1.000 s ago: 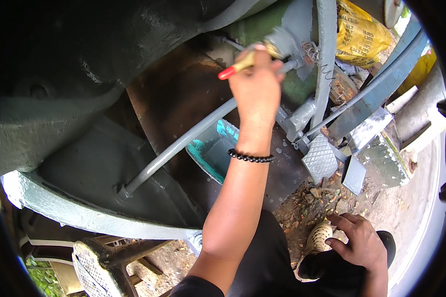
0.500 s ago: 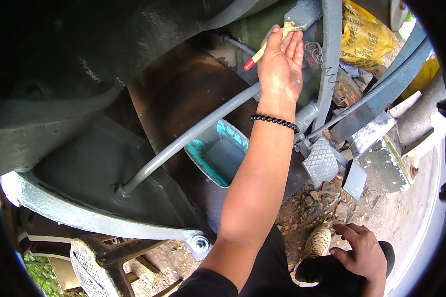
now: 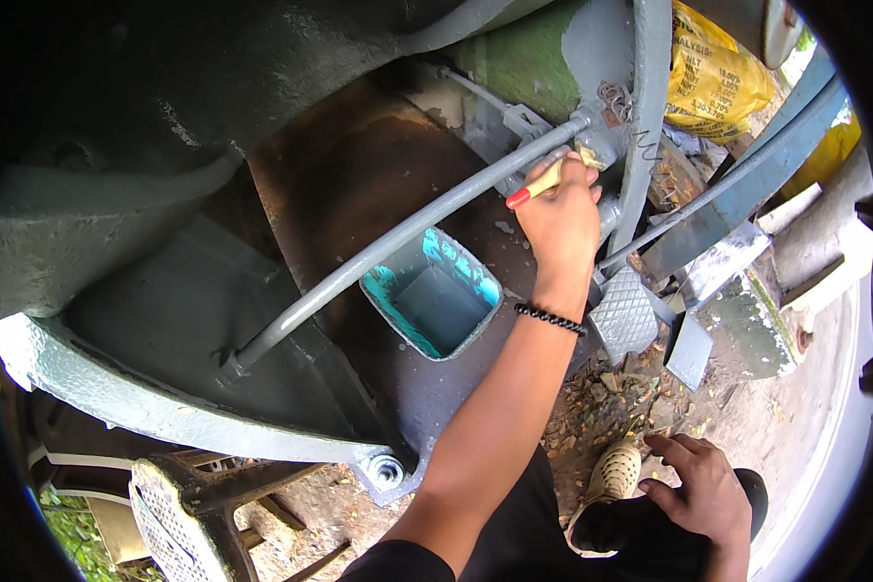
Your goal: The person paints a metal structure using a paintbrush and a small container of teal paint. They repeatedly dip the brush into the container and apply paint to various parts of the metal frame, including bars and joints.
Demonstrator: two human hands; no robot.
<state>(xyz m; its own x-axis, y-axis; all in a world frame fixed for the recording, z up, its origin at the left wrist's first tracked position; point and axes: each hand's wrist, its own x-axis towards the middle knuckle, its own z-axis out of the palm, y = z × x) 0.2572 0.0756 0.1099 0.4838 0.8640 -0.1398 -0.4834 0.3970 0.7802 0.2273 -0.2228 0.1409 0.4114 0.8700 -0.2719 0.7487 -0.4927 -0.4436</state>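
In my left hand (image 3: 563, 209), closed around it, is a paintbrush with a pale yellow handle (image 3: 541, 181) and a red handle end. Its bristle end is up against grey-coated metal beside the frame's upright; my fingers partly cover it. Below and left of that hand sits a rectangular tub (image 3: 466, 272) of grey paint, its inner walls smeared turquoise. A grey metal bar (image 3: 407, 233) runs diagonally just above the tub. My right hand (image 3: 705, 490) lies over my knee at the lower right, fingers loosely spread, holding nothing.
Behind the brush, a panel (image 3: 524, 63) is part green, part grey. Coiled wire (image 3: 616, 100) hangs by the curved grey upright (image 3: 643, 126). Two foot pedals (image 3: 624, 315) stand right of my forearm. A yellow sack (image 3: 713, 73) lies far right, a worn stool (image 3: 179, 514) lower left.
My left hand has come down and nearer with the brush, from the green and grey panel to below the coiled wire. My right hand stays over the knee.
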